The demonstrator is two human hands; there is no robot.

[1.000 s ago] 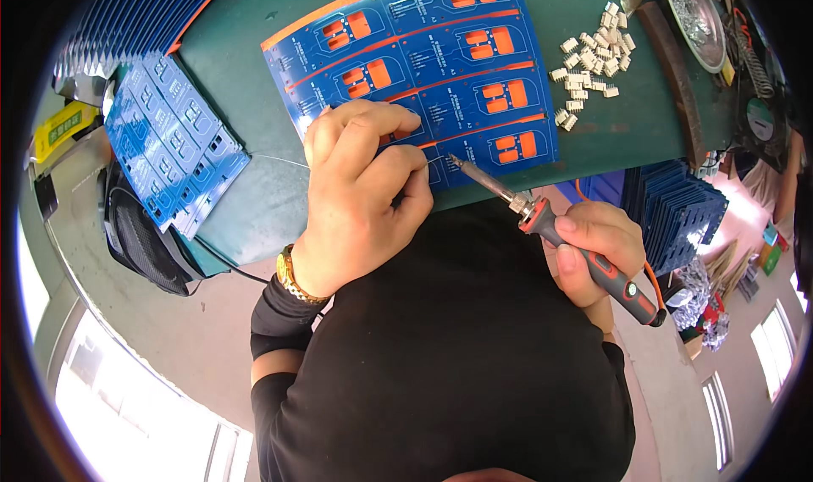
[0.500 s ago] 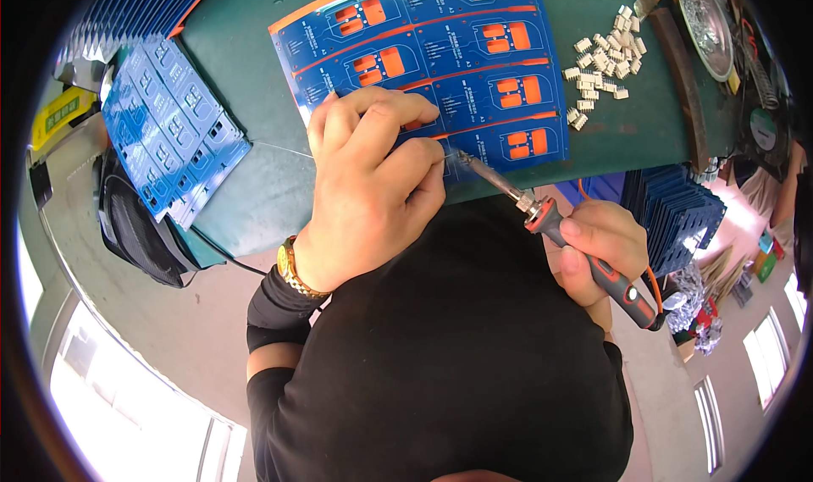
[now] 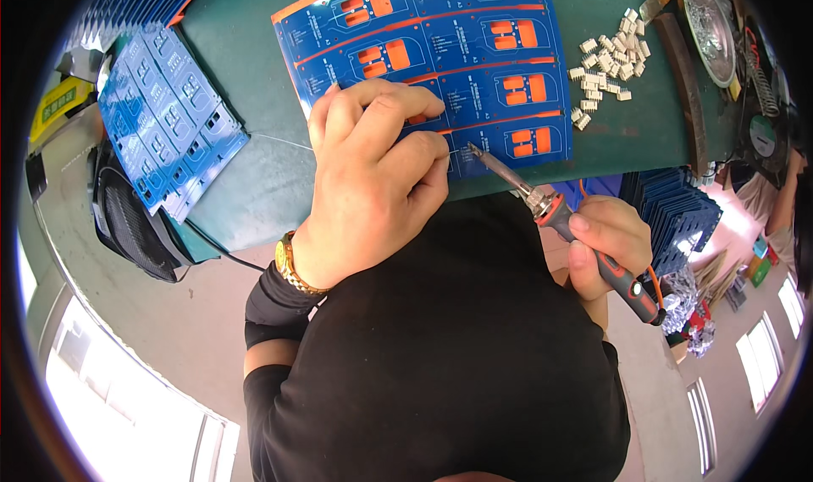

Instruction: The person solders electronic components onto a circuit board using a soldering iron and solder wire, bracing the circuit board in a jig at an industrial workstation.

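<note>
A blue circuit-board panel (image 3: 474, 67) with orange rectangles lies on the green table (image 3: 254, 177). My left hand (image 3: 373, 185) rests fingers-down on the panel's near edge, pinching a thin wire or small part that I cannot make out. My right hand (image 3: 605, 241) grips a soldering iron (image 3: 550, 215) with a red and black handle. Its metal tip touches the panel just right of my left fingers.
A heap of small white connectors (image 3: 605, 63) lies right of the panel. A stack of blue boards (image 3: 169, 118) sits at the left, another stack (image 3: 673, 215) at the right below the table edge. A round metal dish (image 3: 711, 24) stands far right. A black bag (image 3: 127, 219) hangs at the left.
The soldering iron's tip has moved left along the panel's near edge toward my left fingers. My left hand has stayed on the panel, shifting slightly.
</note>
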